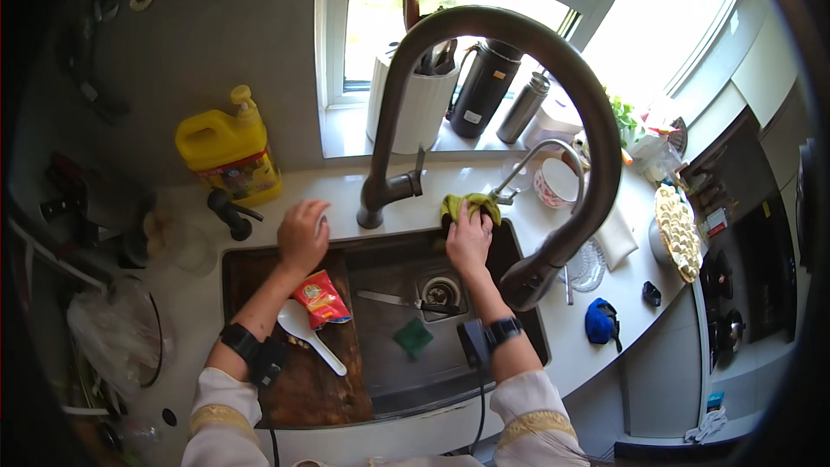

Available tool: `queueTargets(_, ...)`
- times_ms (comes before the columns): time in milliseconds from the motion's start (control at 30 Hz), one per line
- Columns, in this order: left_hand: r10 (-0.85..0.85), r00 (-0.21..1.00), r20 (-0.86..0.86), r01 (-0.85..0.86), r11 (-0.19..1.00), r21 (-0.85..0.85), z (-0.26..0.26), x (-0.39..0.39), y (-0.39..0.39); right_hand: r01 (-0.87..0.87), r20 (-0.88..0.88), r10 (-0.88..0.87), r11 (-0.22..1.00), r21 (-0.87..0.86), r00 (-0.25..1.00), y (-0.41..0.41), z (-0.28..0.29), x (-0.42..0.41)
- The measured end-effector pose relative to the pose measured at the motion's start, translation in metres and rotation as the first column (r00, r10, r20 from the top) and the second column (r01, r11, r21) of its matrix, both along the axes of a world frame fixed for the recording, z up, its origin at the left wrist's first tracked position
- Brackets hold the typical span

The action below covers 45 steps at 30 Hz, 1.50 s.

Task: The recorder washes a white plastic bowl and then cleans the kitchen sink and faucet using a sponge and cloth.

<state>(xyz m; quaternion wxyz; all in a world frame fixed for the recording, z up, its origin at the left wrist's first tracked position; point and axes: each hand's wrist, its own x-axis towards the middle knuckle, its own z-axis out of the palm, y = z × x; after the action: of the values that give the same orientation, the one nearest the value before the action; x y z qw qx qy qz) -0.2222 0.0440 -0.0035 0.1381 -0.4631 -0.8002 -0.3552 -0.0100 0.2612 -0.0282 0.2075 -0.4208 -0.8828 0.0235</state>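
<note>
My right hand (469, 241) grips a crumpled yellow-green cloth (468, 206) on the counter's strip behind the sink, beside the base of a thin metal tap (538, 165). Over the sink's back left edge, my left hand (303, 235) is raised with half-bent fingers, slightly blurred; I see nothing held in it. Below the left hand, a red snack packet (322, 299) and a white plastic spoon (314, 339) rest on a wooden board (292, 395) across the left of the dark sink (395, 395). A knife (382, 298) and a green scouring pad (413, 337) lie in the basin near the drain (441, 292).
A large dark faucet (502, 19) arches over the sink. A yellow pump jug (224, 152) stands back left. To the right are a patterned bowl (556, 185), a glass dish (589, 266), a blue pouch (600, 321) and a tray of dough pieces (677, 233).
</note>
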Motion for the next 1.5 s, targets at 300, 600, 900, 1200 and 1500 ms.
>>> queueTargets(300, -0.028, 0.958, -0.284, -0.044, 0.969, -0.245, -0.036, -0.036, -0.013, -0.267, -0.113, 0.267, 0.964, 0.014, 0.957, 0.045, -0.015, -0.08)
queueTargets(600, -0.016, 0.953, -0.302, -0.077, 0.953, -0.294, -0.035, -0.037, -0.011, -0.474, 0.077, 0.507, 0.842, -0.257, 0.858, -0.011, 0.002, -0.111)
queueTargets(900, -0.032, 0.965, -0.259, -0.044, 0.958, -0.282, -0.039, -0.036, -0.009, -0.522, -0.333, 0.503, 0.852, 0.037, 0.798, -0.048, -0.001, -0.039)
queueTargets(1200, -0.029, 0.961, -0.276, -0.055, 0.955, -0.291, -0.04, -0.038, -0.008, -0.575, -0.43, 0.388, 0.629, -0.523, 0.815, -0.066, -0.042, 0.036)
queueTargets(1500, -0.009, 0.962, -0.274, -0.086, 0.938, -0.334, -0.032, -0.034, -0.006, -0.351, -0.229, 0.337, 0.936, -0.02, 0.913, -0.043, 0.004, -0.047)
